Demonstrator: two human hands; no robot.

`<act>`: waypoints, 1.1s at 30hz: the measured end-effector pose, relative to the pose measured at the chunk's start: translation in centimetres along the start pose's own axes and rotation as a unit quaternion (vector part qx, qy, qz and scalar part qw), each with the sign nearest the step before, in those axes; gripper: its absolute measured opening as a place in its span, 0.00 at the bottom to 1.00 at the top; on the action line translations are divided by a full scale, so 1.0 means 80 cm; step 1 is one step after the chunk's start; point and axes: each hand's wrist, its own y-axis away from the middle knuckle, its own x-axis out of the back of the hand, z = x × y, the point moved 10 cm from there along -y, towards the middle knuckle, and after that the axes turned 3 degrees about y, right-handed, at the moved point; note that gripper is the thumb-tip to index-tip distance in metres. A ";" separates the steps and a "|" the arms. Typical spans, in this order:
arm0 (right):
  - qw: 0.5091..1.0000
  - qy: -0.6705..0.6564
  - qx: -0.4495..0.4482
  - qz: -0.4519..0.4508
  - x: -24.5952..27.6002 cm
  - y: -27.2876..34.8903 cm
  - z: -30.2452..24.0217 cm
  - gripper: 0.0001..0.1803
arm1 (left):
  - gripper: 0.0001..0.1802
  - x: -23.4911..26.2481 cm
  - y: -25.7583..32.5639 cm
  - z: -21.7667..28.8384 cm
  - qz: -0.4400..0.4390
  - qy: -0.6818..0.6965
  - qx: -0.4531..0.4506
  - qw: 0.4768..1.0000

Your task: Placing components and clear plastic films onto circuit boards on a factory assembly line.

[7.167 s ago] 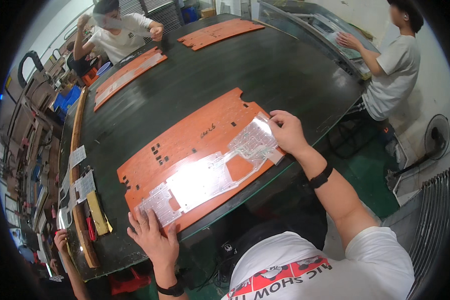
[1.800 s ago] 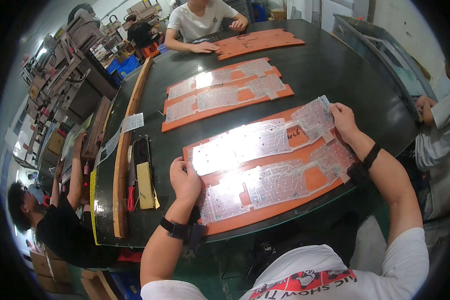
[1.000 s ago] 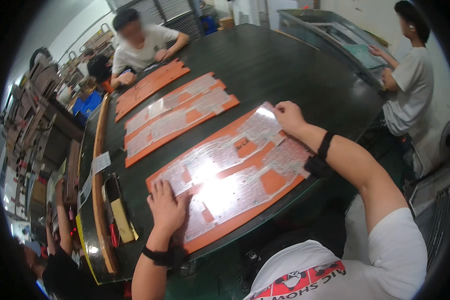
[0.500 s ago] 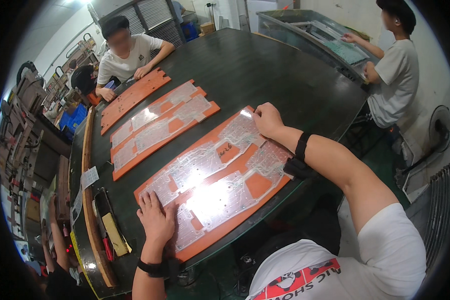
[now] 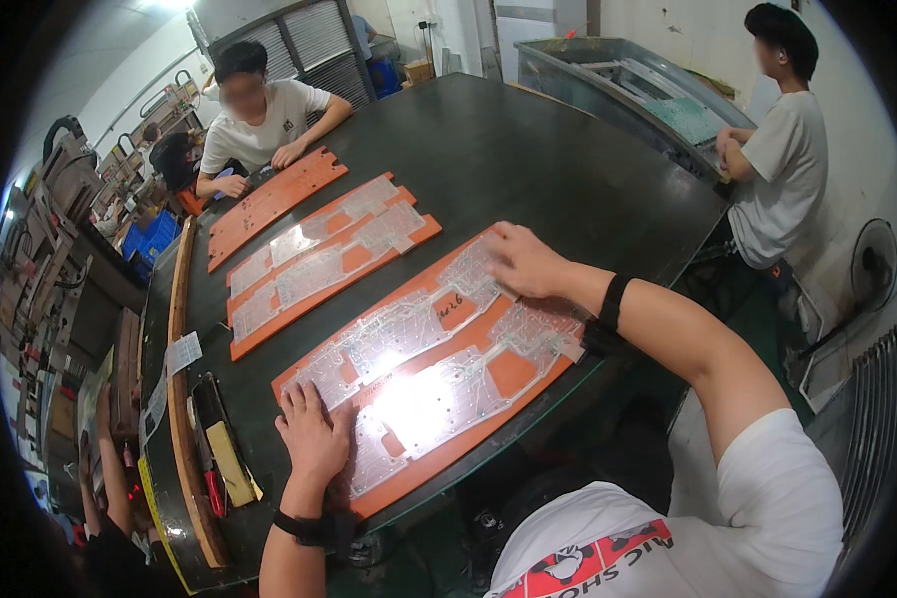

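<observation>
Before me on the dark table lies an orange board [image 5: 514, 375] bearing two clear printed film sheets, a far one [image 5: 381, 329] and a near one [image 5: 463, 394], with bright glare on them. My left hand [image 5: 314, 436] rests at the board's left end, fingers spread on the edge of the film. At the far right end my right hand [image 5: 530, 263] is over the far sheet, fingers stretched out and slightly blurred; whether they touch it I cannot tell. Some handwriting shows on the board through a cutout.
Beyond lie a second orange board with film [image 5: 337, 292] and a bare orange board [image 5: 274, 207], a co-worker seated behind it. A wooden strip [image 5: 179, 399] edges the table's left; a yellow block [image 5: 229, 463] and a red-handled tool [image 5: 214, 493] lie beside it. Another person stands near a grey bin [image 5: 628, 80].
My right hand has shifted slightly left and its fingers have opened out from a pinch at the board's far corner. The left hand stays put. The standing person's arm has drawn back from the bin.
</observation>
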 end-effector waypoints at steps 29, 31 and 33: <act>0.965 0.126 0.004 -0.229 -0.007 0.056 -0.020 0.28 | 0.47 -0.054 -0.007 0.150 -0.094 -0.036 -0.200 0.975; 0.966 0.116 -0.003 -0.230 -0.008 0.059 -0.019 0.28 | 0.47 -0.052 -0.004 0.135 -0.094 -0.024 -0.193 0.976; 0.966 0.099 -0.031 -0.238 -0.004 0.060 -0.018 0.28 | 0.46 -0.042 -0.003 0.106 -0.064 -0.016 -0.163 0.984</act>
